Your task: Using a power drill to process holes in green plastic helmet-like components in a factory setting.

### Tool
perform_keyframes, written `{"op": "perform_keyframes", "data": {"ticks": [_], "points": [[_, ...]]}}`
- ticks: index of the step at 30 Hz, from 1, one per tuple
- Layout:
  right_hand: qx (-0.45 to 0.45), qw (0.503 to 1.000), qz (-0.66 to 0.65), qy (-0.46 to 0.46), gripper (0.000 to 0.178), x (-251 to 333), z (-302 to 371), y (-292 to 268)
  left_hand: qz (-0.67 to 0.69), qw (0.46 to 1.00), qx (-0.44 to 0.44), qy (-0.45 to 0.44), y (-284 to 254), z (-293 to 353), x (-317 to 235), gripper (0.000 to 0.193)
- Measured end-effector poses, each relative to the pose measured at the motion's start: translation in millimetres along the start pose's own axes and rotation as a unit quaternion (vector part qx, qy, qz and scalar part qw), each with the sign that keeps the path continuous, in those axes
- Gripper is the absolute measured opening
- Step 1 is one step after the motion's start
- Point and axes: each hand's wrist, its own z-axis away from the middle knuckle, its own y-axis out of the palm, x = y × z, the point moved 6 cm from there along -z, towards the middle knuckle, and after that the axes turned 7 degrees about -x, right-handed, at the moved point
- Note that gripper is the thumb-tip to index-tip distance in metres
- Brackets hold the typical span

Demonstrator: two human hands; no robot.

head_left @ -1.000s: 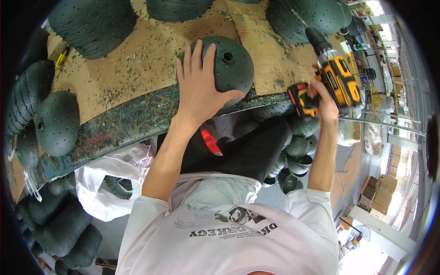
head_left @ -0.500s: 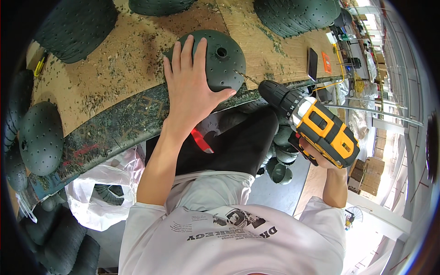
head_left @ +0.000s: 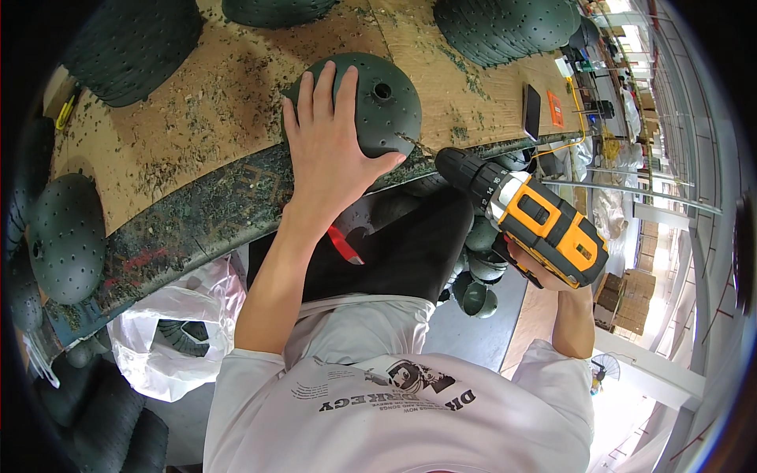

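R hand point(head_left: 544, 272) has fingers wrapped round 1 yellow-black drill point(head_left: 548, 229), its bit point(head_left: 414, 143) at R side of 1 green dome point(head_left: 386, 118). L hand point(head_left: 333, 154), fingers wide, lies on this dome, nr. front edge of surface point(head_left: 177, 209) w/ cardboard point(head_left: 410, 47) & many shavings point(head_left: 168, 158). Farther: 1 phone point(head_left: 532, 111), 3 dome stacks point(head_left: 134, 51) at back. Room, R: 1 fan point(head_left: 605, 370), some boxes point(head_left: 635, 298).

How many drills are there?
1: the yellow-and-black cordless drill in the right hand, its bit pointing at the dark green, hole-dotted dome under the left hand. Others could be hidden in the cluttered background.
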Motion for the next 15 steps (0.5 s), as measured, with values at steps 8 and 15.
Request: {"op": "perform_keyframes", "data": {"ticks": [8,15], "points": [[0.01,0.999,0.009,-0.036,0.034,1,-7,-2,0.006,1.0,-0.011,0.006,0,0,0,0.111],[0.139,0.986,-0.028,-0.089,0.055,4,-27,-7,0.0,1.0,-0.006,0.008,-2,-2,0,0.112]]}}
